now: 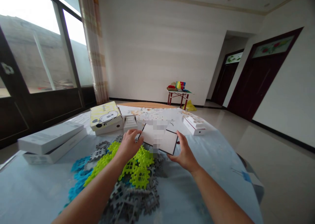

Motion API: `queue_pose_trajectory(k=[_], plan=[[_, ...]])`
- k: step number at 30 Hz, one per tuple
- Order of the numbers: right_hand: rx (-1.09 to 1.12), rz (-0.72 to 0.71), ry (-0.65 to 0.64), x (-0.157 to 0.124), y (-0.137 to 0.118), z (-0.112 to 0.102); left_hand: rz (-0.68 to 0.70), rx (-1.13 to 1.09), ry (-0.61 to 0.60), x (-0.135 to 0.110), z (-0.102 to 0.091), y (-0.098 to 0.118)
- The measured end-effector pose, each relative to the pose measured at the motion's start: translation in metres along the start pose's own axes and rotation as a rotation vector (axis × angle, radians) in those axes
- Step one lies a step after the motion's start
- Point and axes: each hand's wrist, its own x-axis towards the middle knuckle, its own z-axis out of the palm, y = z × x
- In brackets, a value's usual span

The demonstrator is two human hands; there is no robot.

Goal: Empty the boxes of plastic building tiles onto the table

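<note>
Between my hands is a flat white panel with dark edges (168, 142), tilted above the table; a blurred patch hides its middle, so I cannot tell whether it is a box lid or a board. My left hand (129, 143) grips its left edge, thumb and fingers closed on it. At the opposite edge, my right hand (185, 152) pinches the right side between thumb and fingers. Below and left of the panel lies a heap of plastic interlocking building pieces, with green pieces (140, 176), blue pieces (78, 182) and grey pieces (130, 202). My left forearm passes over this heap.
A yellow-and-white box (106, 116) and a small white box (130, 123) stand on the far left of the cloth-covered table (216, 184). Long white boxes (51, 137) are stacked at left. A white box with a red line (194, 125) sits at far right.
</note>
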Motion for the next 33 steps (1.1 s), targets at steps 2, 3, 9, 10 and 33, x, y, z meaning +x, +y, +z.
queue_pose_trajectory(k=[2, 3, 9, 10, 33], plan=[[-0.001, -0.010, -0.001, -0.001, -0.001, 0.001, -0.024, 0.012, 0.003, 0.001, 0.005, -0.006], [-0.001, -0.012, -0.003, -0.001, -0.002, 0.002, -0.038, 0.010, 0.007, 0.002, 0.006, -0.007], [-0.017, -0.041, -0.013, -0.004, -0.007, 0.007, -0.117, -0.048, -0.011, 0.003, 0.005, -0.010], [-0.023, -0.047, -0.009, -0.004, -0.008, 0.007, -0.108, -0.052, -0.004, 0.002, 0.005, -0.010], [-0.147, -0.147, 0.010, 0.006, -0.021, 0.014, -0.392, -0.768, -0.097, -0.006, -0.037, 0.009]])
